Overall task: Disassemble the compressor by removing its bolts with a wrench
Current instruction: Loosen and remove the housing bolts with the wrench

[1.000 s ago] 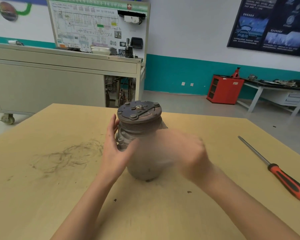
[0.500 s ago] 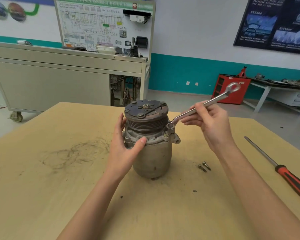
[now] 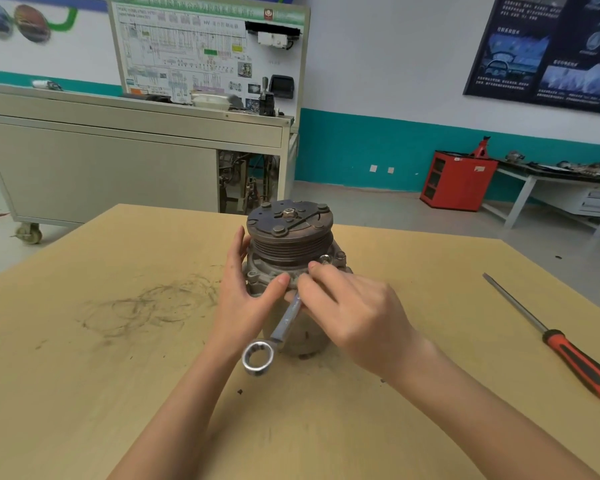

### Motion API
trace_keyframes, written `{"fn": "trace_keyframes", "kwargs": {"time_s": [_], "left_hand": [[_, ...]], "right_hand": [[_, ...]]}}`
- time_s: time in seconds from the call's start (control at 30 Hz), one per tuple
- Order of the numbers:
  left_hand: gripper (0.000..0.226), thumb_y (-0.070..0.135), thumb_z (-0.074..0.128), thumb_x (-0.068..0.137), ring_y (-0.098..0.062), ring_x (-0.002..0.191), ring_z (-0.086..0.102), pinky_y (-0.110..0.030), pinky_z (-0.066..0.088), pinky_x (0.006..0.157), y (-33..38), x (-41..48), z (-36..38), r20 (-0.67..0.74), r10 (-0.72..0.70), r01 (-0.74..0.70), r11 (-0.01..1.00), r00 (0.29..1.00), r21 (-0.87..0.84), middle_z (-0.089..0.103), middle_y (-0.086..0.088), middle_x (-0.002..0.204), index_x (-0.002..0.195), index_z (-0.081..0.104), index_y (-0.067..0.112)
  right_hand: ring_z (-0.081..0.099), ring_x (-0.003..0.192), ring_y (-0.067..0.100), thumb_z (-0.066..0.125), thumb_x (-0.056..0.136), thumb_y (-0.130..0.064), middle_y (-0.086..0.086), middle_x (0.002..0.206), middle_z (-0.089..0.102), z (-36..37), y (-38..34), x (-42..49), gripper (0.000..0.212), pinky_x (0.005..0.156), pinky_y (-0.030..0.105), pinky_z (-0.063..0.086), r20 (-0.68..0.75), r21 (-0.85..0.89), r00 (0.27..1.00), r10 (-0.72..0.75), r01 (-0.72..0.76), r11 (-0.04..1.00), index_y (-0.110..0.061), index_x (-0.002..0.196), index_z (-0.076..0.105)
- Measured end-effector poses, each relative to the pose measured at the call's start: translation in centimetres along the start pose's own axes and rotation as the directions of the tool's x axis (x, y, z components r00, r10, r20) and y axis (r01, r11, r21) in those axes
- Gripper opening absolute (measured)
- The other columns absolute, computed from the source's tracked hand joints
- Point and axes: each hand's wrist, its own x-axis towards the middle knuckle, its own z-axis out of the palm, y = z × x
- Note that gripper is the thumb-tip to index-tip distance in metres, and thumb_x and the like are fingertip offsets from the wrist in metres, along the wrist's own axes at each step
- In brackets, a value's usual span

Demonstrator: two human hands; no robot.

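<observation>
**Compressor upright on the desk, wrench held at its flange**

- Compressor (image 3: 291, 247): stands on end near the middle of the desk (image 3: 101, 393). It has a dull grey cast-metal drum below and a grooved pulley above. The pulley is capped by a dark, rusty round plate with a hex nut at its centre. Your hands cover most of the drum, and its foot is only partly visible.
- Flange bolts (image 3: 252, 273): small hex heads sit on the lugs under the pulley. Those at the back are out of sight.
- Wrench (image 3: 286, 322): flat bright steel. Its ring end hangs low towards you, clear of the drum. Its upper end is buried under your fingers, so you cannot tell whether it sits on a bolt.
- Your left hand (image 3: 246, 299): spread against the compressor's left side, with the fingers straight up along the pulley and the thumb laid across the front of the flange.
- Your right hand (image 3: 357, 313): fingers curled, pinching the wrench shaft close against the flange.
- Screwdriver (image 3: 568, 355): a long thin steel shaft with a red and black grip. It lies well apart on the right of the desk, its handle tip at the frame edge.
- Desk surface: pale yellow board, scuffed with dark looping scribble marks (image 3: 153, 303) to the left of the compressor.
</observation>
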Motion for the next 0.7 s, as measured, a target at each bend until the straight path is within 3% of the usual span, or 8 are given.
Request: {"fn": "trace_keyframes", "kwargs": {"time_s": [0.13, 0.27, 0.37, 0.5, 0.63, 0.7], "left_hand": [[0.097, 0.052, 0.068, 0.069, 0.017, 0.125, 0.039, -0.006, 0.037, 0.098, 0.2, -0.2, 0.0, -0.001, -0.004, 0.004, 1.0, 1.0, -0.019, 0.038, 0.02, 0.142, 0.152, 0.021, 0.032], [0.089, 0.029, 0.072, 0.069, 0.003, 0.127, 0.042, -0.01, 0.038, 0.1, 0.6, 0.1, 0.3, -0.017, 0.021, -0.021, 1.0, 1.0, -0.023, 0.04, 0.01, 0.141, 0.142, 0.022, 0.032], [0.092, 0.046, 0.07, 0.061, 0.01, 0.126, 0.04, -0.013, 0.038, 0.102, 0.9, 0.0, 0.3, -0.009, 0.009, -0.01, 0.998, 1.0, -0.057, 0.04, 0.014, 0.139, 0.139, 0.022, 0.035], [0.092, 0.051, 0.068, 0.061, 0.008, 0.13, 0.04, -0.028, 0.04, 0.108, 0.8, 0.0, 0.2, -0.004, -0.004, 0.004, 0.998, 1.0, -0.058, 0.04, 0.017, 0.14, 0.141, 0.024, 0.04], [0.098, 0.055, 0.066, 0.067, 0.015, 0.127, 0.039, -0.021, 0.038, 0.105, 0.6, -0.4, 0.0, 0.012, -0.032, 0.032, 0.999, 0.999, -0.03, 0.039, 0.019, 0.144, 0.152, 0.021, 0.034], [0.099, 0.058, 0.064, 0.067, 0.015, 0.129, 0.036, -0.02, 0.035, 0.106, 0.7, -0.5, -0.1, 0.012, -0.041, 0.041, 0.999, 0.999, -0.025, 0.037, 0.018, 0.147, 0.152, 0.02, 0.034]], "right_hand": [[0.063, 0.055, 0.022, 0.061, 0.086, -0.001, 0.017, 0.074, 0.068, 0.2, -0.5, 0.0, 0.013, 0.048, 0.027, 0.052, -0.025, -0.015, 1.0, 0.003, -0.004, 1.0, -0.001, 0.078, 0.071], [0.055, 0.049, 0.018, 0.057, 0.086, 0.001, 0.01, 0.066, 0.062, 0.7, -1.3, 0.8, 0.017, 0.044, 0.024, 0.046, -0.013, -0.075, 0.998, 0.059, -0.06, 0.995, -0.004, 0.076, 0.07], [0.048, 0.046, 0.016, 0.061, 0.082, 0.001, 0.007, 0.063, 0.057, 0.5, -1.7, 0.7, 0.012, 0.044, 0.023, 0.039, -0.008, -0.113, 0.994, 0.112, -0.112, 0.987, -0.006, 0.076, 0.069], [0.053, 0.048, 0.019, 0.058, 0.085, 0.002, 0.008, 0.063, 0.058, 0.7, -1.9, 0.4, 0.014, 0.042, 0.025, 0.044, -0.035, -0.073, 0.988, 0.148, -0.15, 0.986, -0.004, 0.076, 0.069], [0.067, 0.063, 0.023, 0.063, 0.088, -0.012, 0.015, 0.079, 0.07, 0.6, -0.3, -1.4, 0.018, 0.056, 0.026, 0.053, -0.082, 0.111, 0.984, 0.159, -0.15, 0.982, 0.001, 0.08, 0.073], [0.07, 0.079, 0.02, 0.06, 0.092, -0.019, 0.012, 0.093, 0.072, 0.3, 0.9, -3.2, 0.024, 0.074, 0.022, 0.054, -0.079, 0.376, 0.955, 0.285, -0.236, 0.896, -0.001, 0.084, 0.074]]}}
